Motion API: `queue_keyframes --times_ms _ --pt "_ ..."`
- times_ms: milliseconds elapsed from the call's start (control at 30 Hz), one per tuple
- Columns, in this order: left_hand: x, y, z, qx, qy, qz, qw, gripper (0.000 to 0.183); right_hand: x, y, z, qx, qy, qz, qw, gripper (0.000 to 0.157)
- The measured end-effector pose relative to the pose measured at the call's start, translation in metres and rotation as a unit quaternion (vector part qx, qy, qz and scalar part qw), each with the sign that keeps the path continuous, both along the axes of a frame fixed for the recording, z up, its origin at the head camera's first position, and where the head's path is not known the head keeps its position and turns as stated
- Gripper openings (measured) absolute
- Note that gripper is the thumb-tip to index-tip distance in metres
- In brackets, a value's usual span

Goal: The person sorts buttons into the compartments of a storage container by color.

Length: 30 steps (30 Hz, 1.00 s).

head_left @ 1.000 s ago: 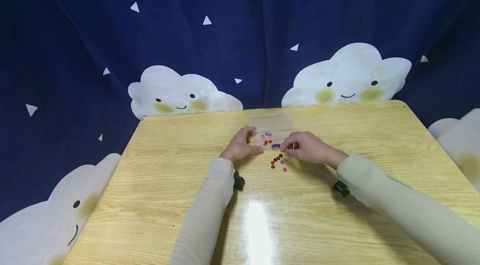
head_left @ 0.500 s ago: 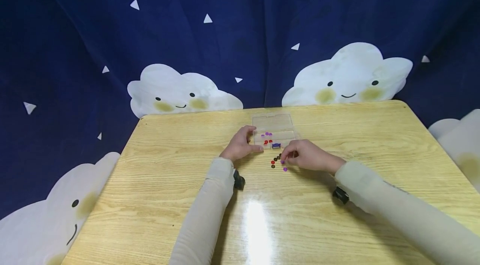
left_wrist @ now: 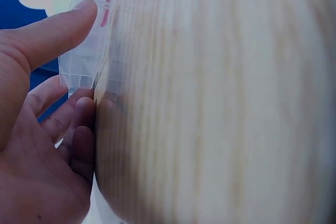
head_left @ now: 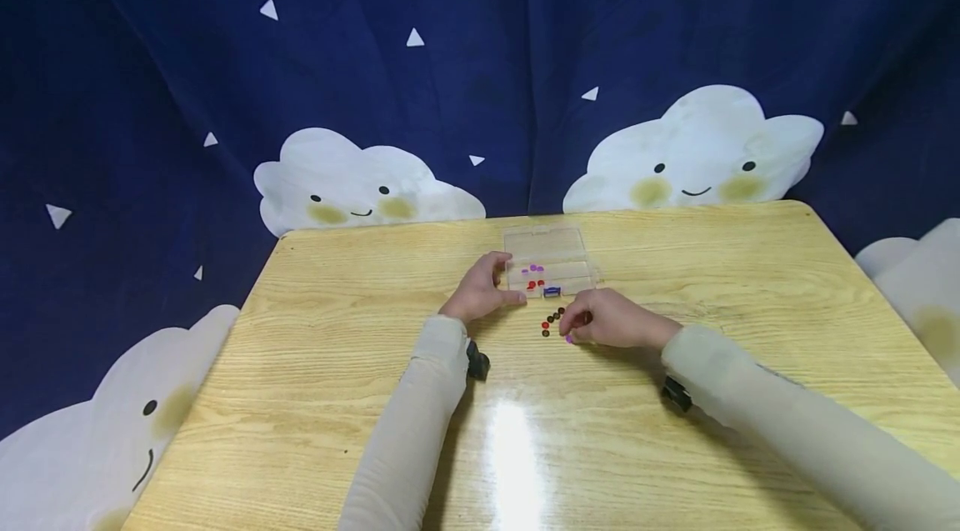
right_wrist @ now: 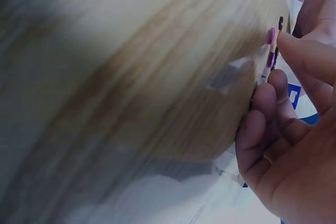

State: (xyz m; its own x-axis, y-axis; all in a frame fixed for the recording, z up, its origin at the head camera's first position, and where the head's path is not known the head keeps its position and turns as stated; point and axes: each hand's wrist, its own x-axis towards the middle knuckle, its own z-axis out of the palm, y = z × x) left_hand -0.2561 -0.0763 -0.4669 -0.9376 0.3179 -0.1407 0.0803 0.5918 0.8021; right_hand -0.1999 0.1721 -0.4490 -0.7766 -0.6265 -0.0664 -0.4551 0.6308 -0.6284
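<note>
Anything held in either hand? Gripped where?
Left hand grips the clear box by its left end. Right hand is at a purple disc; can't tell whether it pinches one.

Discs point(head_left: 557, 316) before box point(head_left: 566, 273) on table point(head_left: 600, 431)

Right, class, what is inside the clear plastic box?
Small round purple pieces and small round red pieces show inside the clear plastic box. The left hand overlaps the box's left end; anything behind that hand is covered.
</note>
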Motion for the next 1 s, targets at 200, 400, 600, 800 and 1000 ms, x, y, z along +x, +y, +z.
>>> queue_keyframes --times_ms 200,400,600,800,1000 --pt "0.0051 0.0028 -0.0027 0.005 -0.010 0.005 0.9999 0.078 0.0007 -0.0001 -0.0083 -0.009 0.000 -0.009 1.000 0.017" --pt "0.0072 0.0040 -0.0026 0.010 -0.019 0.003 0.9998 0.079 0.0030 0.0009 -0.0099 -0.006 0.013 -0.001 1.000 0.017" --pt "0.0059 0.0024 -0.0018 0.008 -0.013 0.003 0.9999 0.079 0.0020 -0.0006 -0.0078 -0.002 0.006 0.000 1.000 0.014" --pt "0.0046 0.0014 0.0009 0.003 -0.006 0.002 1.0000 0.078 -0.0002 -0.0033 -0.0068 -0.001 0.021 -0.004 1.000 0.012" --pt "0.0031 -0.0004 0.0031 -0.002 -0.003 0.002 1.0000 0.078 -0.0023 -0.0074 -0.0038 0.007 0.020 -0.009 1.000 0.012"
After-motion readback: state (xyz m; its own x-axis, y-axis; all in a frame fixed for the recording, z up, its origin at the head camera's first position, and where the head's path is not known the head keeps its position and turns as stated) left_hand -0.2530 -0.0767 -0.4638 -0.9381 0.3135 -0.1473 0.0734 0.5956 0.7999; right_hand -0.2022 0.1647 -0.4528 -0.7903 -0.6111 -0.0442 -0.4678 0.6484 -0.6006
